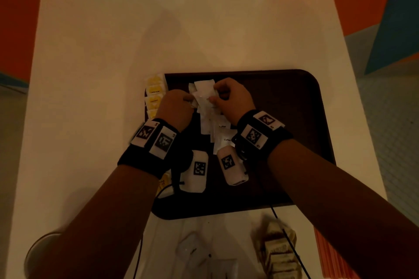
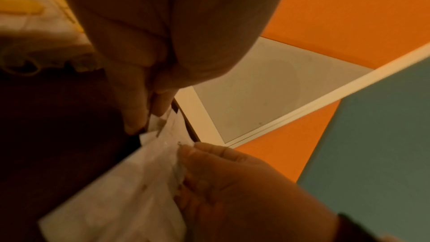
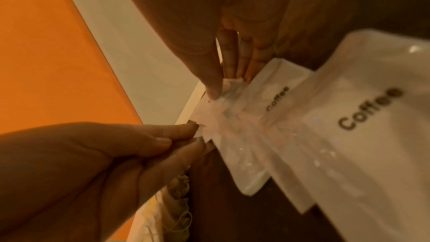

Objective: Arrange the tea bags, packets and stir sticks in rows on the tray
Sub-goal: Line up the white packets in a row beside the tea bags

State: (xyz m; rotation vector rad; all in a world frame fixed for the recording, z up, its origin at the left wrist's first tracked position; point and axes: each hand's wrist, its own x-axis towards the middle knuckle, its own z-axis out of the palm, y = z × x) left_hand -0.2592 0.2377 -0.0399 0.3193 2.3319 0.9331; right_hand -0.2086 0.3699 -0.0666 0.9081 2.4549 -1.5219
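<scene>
A dark brown tray (image 1: 294,106) lies on the white table (image 1: 113,52). Yellow tea bags (image 1: 155,93) form a column along its left edge. White packets marked "Coffee" (image 1: 217,129) overlap in a row beside them, seen close in the right wrist view (image 3: 349,117). At the far end of that row both hands pinch one white packet (image 1: 205,92) between thumb and fingertips. My left hand (image 1: 191,99) holds its left edge, my right hand (image 1: 214,97) its right edge. The left wrist view shows the packet (image 2: 130,190) between the left hand's fingers (image 2: 135,109) and the right hand (image 2: 221,181).
On the table in front of the tray lie a heap of beige packets (image 1: 278,249), some clear wrapped pieces (image 1: 192,247) and orange sticks (image 1: 328,256). The right half of the tray is bare. A round grey object (image 1: 38,249) stands beyond the table's near left corner.
</scene>
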